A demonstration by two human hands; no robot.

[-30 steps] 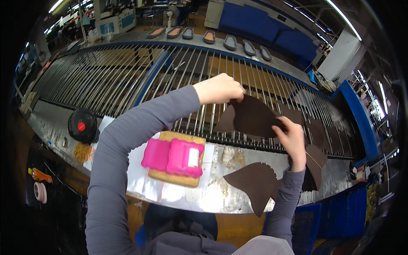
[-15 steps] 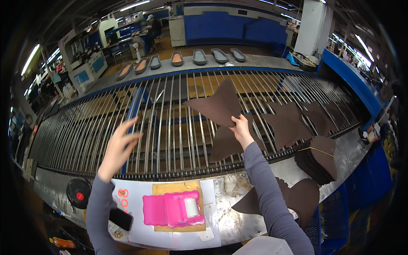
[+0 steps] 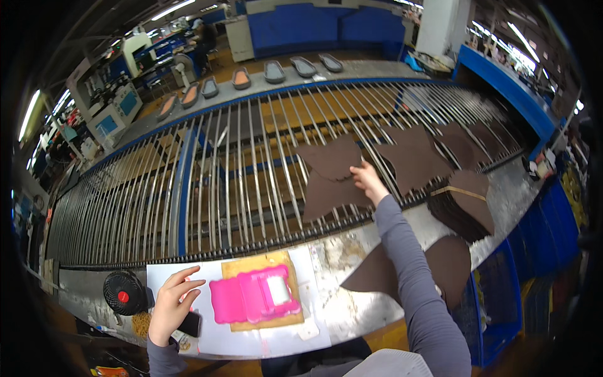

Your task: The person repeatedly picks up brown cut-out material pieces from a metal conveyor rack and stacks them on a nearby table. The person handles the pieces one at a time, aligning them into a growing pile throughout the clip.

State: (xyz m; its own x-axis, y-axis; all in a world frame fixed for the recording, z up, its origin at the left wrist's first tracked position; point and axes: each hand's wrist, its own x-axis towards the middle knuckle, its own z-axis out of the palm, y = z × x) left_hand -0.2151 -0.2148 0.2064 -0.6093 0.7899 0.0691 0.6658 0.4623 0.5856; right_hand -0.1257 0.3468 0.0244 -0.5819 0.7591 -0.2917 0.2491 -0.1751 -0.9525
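My right hand [image 3: 369,179] is closed at the near right corner of a dark brown cut sheet piece [image 3: 330,156], thumb and fingers on its edge. This piece lies low over the metal rods and overlaps another brown piece [image 3: 330,198] on its near side. My left hand [image 3: 173,303] is open with nothing in it, fingers bent and apart. It hovers beside a pink plastic tray [image 3: 251,294] with a white block [image 3: 278,289], partly covering a black phone [image 3: 190,323]. More brown pieces [image 3: 411,157] lie on the rods to the right.
A banded stack of brown pieces [image 3: 471,201] stands on the metal ledge, with loose pieces [image 3: 449,267] nearer me. A small black fan [image 3: 123,293] sits at left. Shoe-shaped moulds [image 3: 274,72] line the far ledge. Blue crates [image 3: 496,308] stand at right.
My right hand has lowered the raised brown piece onto the rods, over the near one. My left hand has drawn back from above the rods to beside the pink tray. The view has shifted slightly.
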